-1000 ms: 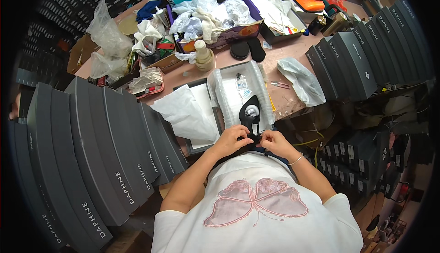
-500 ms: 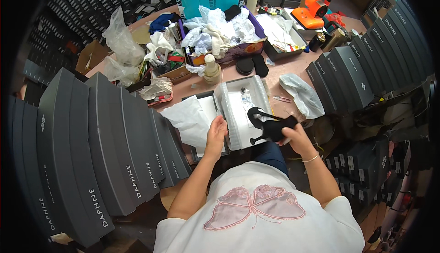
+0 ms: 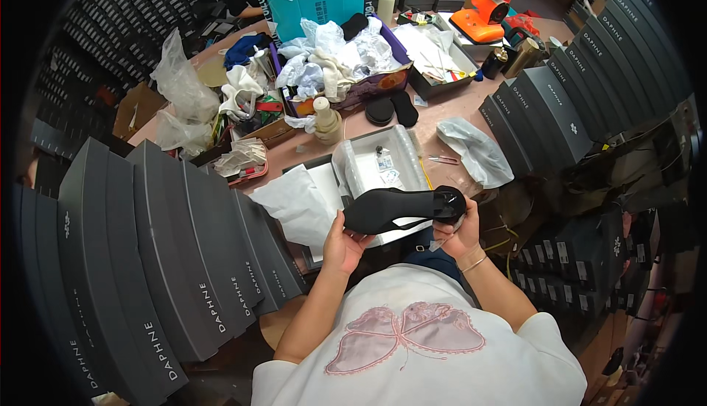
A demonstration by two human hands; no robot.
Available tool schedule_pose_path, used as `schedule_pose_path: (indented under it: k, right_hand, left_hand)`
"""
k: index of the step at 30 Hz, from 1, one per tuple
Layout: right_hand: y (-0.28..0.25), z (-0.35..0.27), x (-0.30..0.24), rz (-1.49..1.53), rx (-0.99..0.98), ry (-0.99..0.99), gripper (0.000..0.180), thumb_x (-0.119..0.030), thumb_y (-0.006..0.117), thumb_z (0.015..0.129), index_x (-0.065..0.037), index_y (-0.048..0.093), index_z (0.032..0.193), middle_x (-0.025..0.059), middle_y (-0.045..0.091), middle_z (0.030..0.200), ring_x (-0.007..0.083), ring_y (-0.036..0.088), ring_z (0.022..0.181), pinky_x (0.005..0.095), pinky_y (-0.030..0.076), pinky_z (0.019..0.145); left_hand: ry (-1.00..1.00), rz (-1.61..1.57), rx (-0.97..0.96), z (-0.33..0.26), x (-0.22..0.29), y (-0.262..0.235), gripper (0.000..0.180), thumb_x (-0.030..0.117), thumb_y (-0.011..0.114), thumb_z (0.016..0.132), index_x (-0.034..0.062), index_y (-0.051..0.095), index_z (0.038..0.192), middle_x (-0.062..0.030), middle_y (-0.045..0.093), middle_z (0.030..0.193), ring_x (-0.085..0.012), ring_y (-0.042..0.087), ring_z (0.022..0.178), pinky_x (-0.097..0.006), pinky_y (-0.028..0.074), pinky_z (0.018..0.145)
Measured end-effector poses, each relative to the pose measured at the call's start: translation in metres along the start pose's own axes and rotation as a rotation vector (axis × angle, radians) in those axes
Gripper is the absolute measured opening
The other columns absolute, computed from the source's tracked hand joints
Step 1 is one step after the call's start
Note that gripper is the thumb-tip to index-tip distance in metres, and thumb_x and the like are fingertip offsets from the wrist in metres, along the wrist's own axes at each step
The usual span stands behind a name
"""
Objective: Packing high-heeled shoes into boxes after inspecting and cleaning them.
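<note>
A black high-heeled shoe [image 3: 394, 209] lies lengthwise between my hands with its dark sole turned up. At the toe end, my left hand [image 3: 343, 248] is closed on the shoe, its thumb along the edge and its fingers underneath. My right hand [image 3: 462, 235] grips the heel end, and a small pale piece shows by its fingers. Just beyond the shoe sits an open shoebox [image 3: 411, 148] with translucent wrapping along its sides and small packets inside. White tissue paper [image 3: 291, 203] spreads over its left side.
Grey shoeboxes [image 3: 158, 237] rise in stacks at the left, and more boxes [image 3: 560, 111] stand at the right. Further back are a bin of crumpled cloths [image 3: 339, 53], a cream bottle [image 3: 326, 120] and an orange device [image 3: 479, 17]. A plastic bag [image 3: 475, 152] lies right of the open box.
The shoe was in my right hand alone, held to the right. It has turned sole up and moved left, and my left hand, empty before, has taken hold of its toe.
</note>
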State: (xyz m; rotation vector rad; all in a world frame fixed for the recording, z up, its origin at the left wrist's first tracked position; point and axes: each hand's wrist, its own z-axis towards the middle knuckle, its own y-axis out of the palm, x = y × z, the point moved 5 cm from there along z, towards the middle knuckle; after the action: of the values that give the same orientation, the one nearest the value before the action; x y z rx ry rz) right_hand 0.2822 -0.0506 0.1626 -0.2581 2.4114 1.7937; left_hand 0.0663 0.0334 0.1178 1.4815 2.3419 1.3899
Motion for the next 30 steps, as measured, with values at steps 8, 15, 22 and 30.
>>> schedule_pose_path:
  k: [8, 15, 22, 30]
  right_hand:
    - [0.002, 0.002, 0.007, -0.048, -0.005, -0.008, 0.05, -0.049, 0.043, 0.088, -0.006, 0.06, 0.106, 0.0081, 0.065, 0.086, 0.0157, 0.051, 0.05, 0.0247, 0.039, 0.043]
    - [0.114, 0.073, 0.102, -1.845, -0.668, -0.173, 0.046, -0.032, 0.07, 0.078, 0.004, 0.055, 0.103, 0.018, 0.064, 0.094, 0.0283, 0.066, 0.075, 0.0357, 0.052, 0.063]
    - [0.022, 0.126, -0.015, -2.056, -0.123, -0.625, 0.064, -0.026, 0.072, 0.078, -0.004, 0.045, 0.132, 0.0252, 0.041, 0.138, 0.0412, 0.045, 0.122, 0.0473, 0.036, 0.102]
    - [-0.135, 0.109, -0.282, -2.415, 0.788, -0.198, 0.055, -0.015, 0.067, 0.077, -0.013, 0.051, 0.13, 0.0222, 0.049, 0.131, 0.0384, 0.049, 0.118, 0.0486, 0.04, 0.097]
  left_hand:
    - [0.037, 0.057, 0.024, 0.0, 0.004, -0.016, 0.051, 0.048, 0.051, 0.094, 0.0096, 0.046, 0.128, -0.0115, 0.049, 0.123, -0.0275, 0.052, 0.112, -0.049, 0.047, 0.092]
    - [0.331, 0.017, 0.027, -0.033, 0.085, -0.062, 0.07, 0.058, 0.046, 0.092, 0.0141, 0.032, 0.144, -0.0152, 0.035, 0.14, -0.0296, 0.042, 0.123, -0.048, 0.035, 0.101]
    - [0.605, 0.633, 0.494, -0.02, 0.087, -0.112, 0.048, 0.03, 0.05, 0.097, 0.0046, 0.042, 0.137, -0.0164, 0.046, 0.136, -0.0235, 0.044, 0.125, -0.036, 0.035, 0.102]
    - [0.701, 1.062, 0.057, 0.027, 0.054, 0.04, 0.027, 0.001, 0.053, 0.091, -0.0039, 0.055, 0.118, -0.0114, 0.057, 0.115, -0.0178, 0.059, 0.1, -0.029, 0.046, 0.091]
